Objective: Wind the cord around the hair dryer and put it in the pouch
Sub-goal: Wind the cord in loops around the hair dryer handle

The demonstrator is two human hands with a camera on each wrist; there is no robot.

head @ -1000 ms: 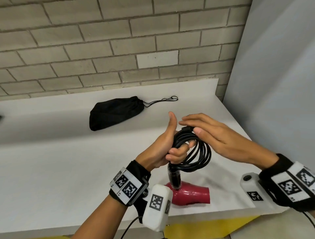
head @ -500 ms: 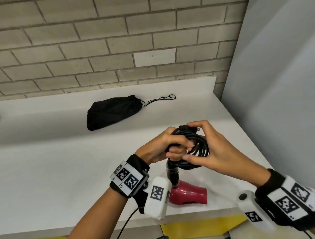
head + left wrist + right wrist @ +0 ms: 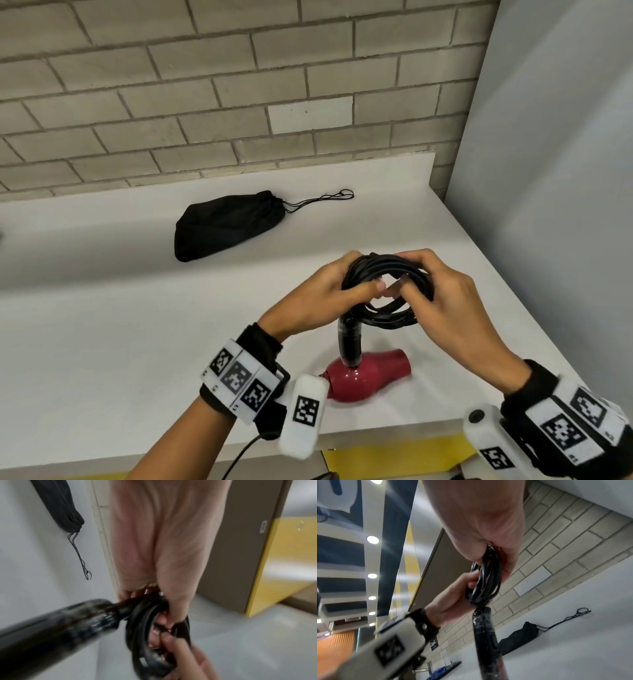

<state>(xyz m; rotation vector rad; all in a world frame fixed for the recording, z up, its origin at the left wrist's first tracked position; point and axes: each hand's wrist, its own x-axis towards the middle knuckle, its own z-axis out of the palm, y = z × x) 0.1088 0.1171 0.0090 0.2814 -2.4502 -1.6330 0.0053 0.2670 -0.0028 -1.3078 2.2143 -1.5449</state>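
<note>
A red hair dryer (image 3: 373, 377) rests on the white counter (image 3: 102, 342) with its black handle (image 3: 349, 339) standing up. Above the handle, the black cord (image 3: 390, 274) is gathered in a coil of several loops. My left hand (image 3: 329, 291) grips the coil's left side, thumb across it. My right hand (image 3: 435, 294) grips its right side, fingers curled over the top. In the left wrist view the cord coil (image 3: 142, 628) and handle (image 3: 60, 626) show close up. The right wrist view shows the coil (image 3: 488, 577) in both hands. The black drawstring pouch (image 3: 226, 222) lies farther back, its mouth pulled tight.
The pouch's drawstring (image 3: 322, 200) trails right toward the brick wall (image 3: 239, 85). A grey panel (image 3: 548, 171) stands along the counter's right side. The counter's front edge (image 3: 376, 435) runs just below the dryer, with a yellow surface (image 3: 394, 455) under it.
My right hand came down from hovering open over the coil and closed on its right side. Both hands and the coil dropped slightly, and my left thumb folded down onto the cord.
</note>
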